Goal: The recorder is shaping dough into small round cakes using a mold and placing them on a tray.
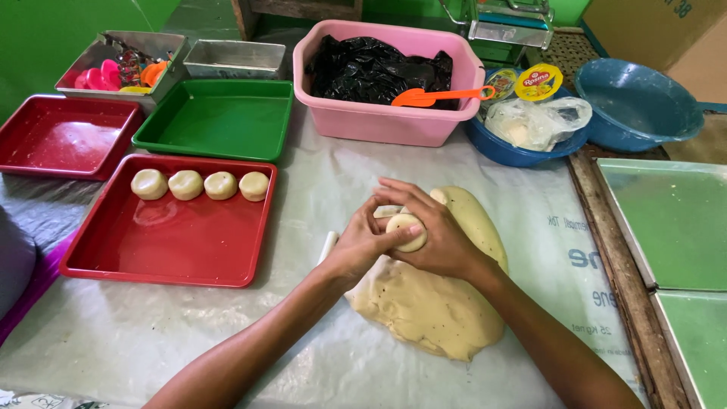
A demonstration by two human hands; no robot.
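Both hands meet over a large flat slab of pale dough (432, 303) lying on a plastic sheet. My left hand (362, 244) and my right hand (435, 231) together cup a small round dough ball (407, 231), with the left thumb pressing on it. A white object (327, 246) lies half hidden under my left hand. To the left, a red tray (170, 250) holds several finished dough balls (201, 185) in a row along its far edge.
A second red tray (64, 140), a green tray (216, 121) and metal tins (125, 53) stand at the back left. A pink tub (386, 121) holds black plastic and an orange spatula (435, 96). Blue bowls (636, 102) sit at the back right, green trays (674, 220) on the right.
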